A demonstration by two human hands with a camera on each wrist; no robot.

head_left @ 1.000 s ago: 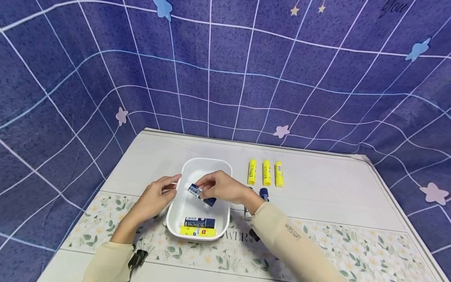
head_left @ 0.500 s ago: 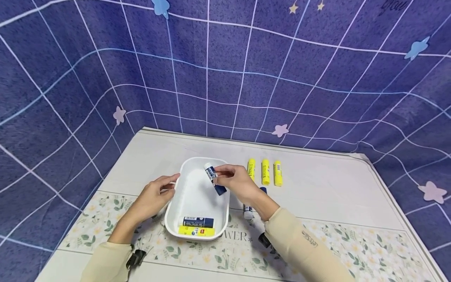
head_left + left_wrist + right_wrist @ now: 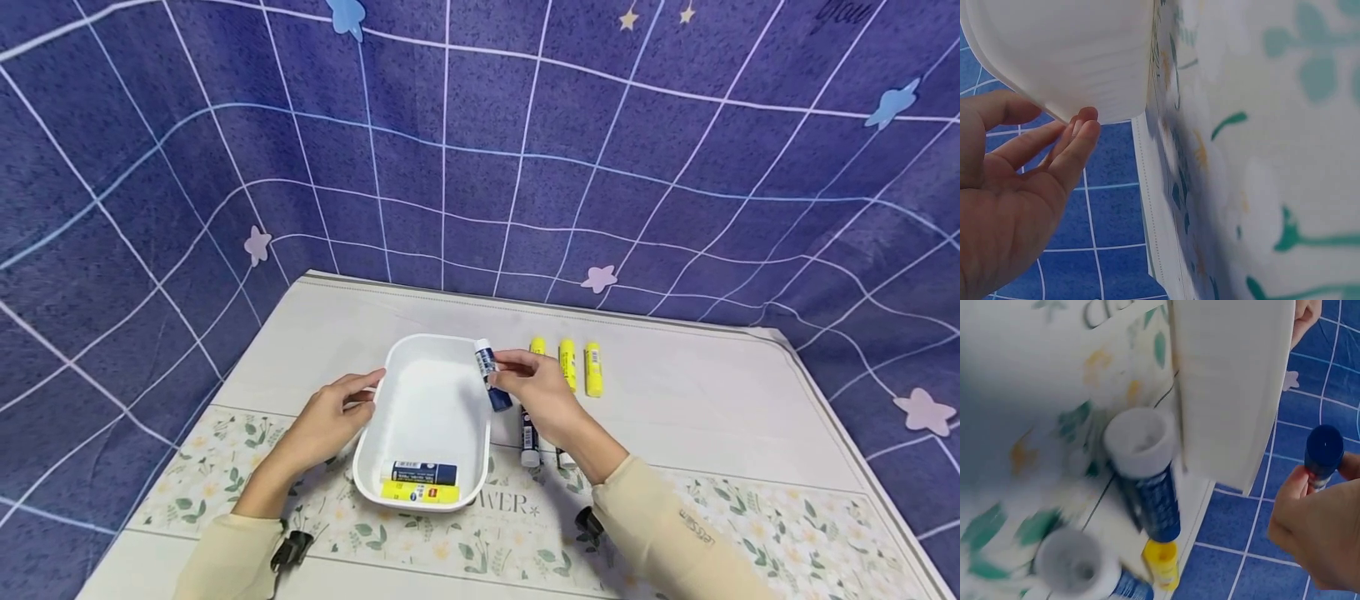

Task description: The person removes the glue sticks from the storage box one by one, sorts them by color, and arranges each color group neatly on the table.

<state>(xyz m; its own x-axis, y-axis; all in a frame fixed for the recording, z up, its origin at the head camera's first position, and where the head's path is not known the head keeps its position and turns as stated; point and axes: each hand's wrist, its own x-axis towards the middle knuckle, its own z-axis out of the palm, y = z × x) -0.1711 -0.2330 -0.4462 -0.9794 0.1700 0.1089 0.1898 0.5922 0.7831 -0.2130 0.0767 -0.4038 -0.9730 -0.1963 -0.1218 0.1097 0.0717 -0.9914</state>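
My right hand pinches a dark blue glue stick with a white end, tilted, over the right rim of the white plastic tray. In the right wrist view its blue end sticks out of the fingers. My left hand touches the tray's left rim and outer wall with its fingertips, as the left wrist view also shows. Inside the tray, at the near end, lie another blue glue stick and a yellow glue stick, side by side.
Three yellow glue sticks stand in a row on the table right of the tray, the left ones partly behind my right hand. Nearer, a blue glue stick lies beside another, mostly hidden by my wrist. A blue curtain hangs behind.
My right hand has lifted the blue glue stick from inside the tray and carried it right, to the tray's right rim, turning it more upright. The left hand stays at the rim.
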